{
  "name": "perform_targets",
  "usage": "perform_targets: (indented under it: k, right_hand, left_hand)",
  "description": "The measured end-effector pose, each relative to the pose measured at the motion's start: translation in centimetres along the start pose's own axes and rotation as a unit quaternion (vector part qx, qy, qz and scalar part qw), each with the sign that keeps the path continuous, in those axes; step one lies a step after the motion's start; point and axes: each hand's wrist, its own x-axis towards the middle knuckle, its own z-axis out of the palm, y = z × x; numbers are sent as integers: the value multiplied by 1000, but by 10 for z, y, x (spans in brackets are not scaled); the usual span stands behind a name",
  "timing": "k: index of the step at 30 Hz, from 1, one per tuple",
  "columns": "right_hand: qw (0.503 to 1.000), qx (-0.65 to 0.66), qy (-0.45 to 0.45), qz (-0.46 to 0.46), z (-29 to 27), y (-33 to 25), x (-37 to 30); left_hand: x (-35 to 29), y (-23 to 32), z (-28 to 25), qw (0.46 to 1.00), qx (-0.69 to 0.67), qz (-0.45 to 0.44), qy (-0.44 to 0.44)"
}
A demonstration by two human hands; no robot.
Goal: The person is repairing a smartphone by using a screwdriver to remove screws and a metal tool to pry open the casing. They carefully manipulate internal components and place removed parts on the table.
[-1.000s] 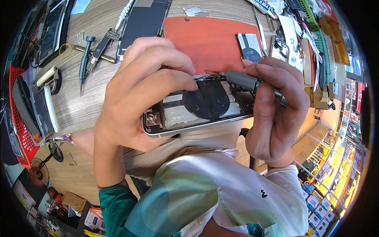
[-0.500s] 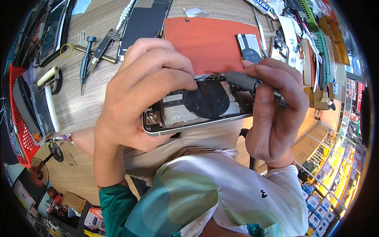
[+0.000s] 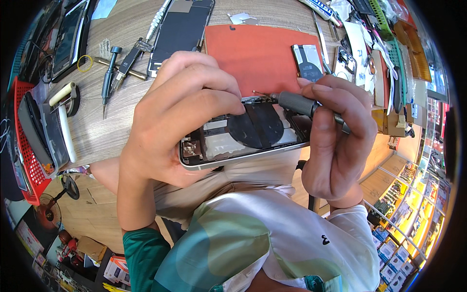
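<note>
My left hand [image 3: 182,107] is closed around the left end of an opened phone [image 3: 214,164], its thumb underneath and fingers curled over the far edge. The phone has a silver frame and lies tilted above my lap. Inside it show a round black pad [image 3: 243,129] crossed by a dark strip, grey-white patches and small parts at both ends. In my right hand [image 3: 338,131], thumb and fingers pinch a dark grey pen-shaped tool [image 3: 296,103] with a knurled grip. A thin piece with a small brassy end [image 3: 260,93] shows at its front, by the phone's far edge.
Beyond the phone lies an orange-red mat [image 3: 260,53] with a black battery [image 3: 308,62]. On the left of the table are a screwdriver [image 3: 110,80], a small circuit board [image 3: 127,63] and a red basket [image 3: 30,146]. A dark screen panel [image 3: 181,31] lies behind my left hand.
The phone and both hands keep nearly the same hold. The thin piece at the tool's front now stands out a little farther beyond the phone's edge. The whole view has shifted slightly.
</note>
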Motion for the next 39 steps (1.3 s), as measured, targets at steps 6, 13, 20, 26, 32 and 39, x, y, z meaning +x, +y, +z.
perform_targets:
  k: [6, 13, 20, 26, 32, 39]
  right_hand:
    - [1000, -1, 3, -3, 0, 0, 0]
    - [1000, -9, -1, -4, -1, 0, 0]
    - [1000, -4, 3, -1, 0, 2, -2]
    - [1000, -26, -5, 1, -2, -1, -1]
    - [1000, 4, 14, 1, 1, 2, -4]
    - [1000, 6, 15, -10, 1, 4, -4]
  left_hand:
    - [0, 0, 0, 1000, -4, -2, 0]
    - [3, 2, -1, 1000, 2, -5, -8]
    - [3, 4, -1, 999, -2, -27, -36]
    - [1, 4, -2, 998, 11, -36, -53]
    - [2, 5, -2, 998, 18, -37, -51]
    - [4, 7, -2, 998, 25, -41, -48]
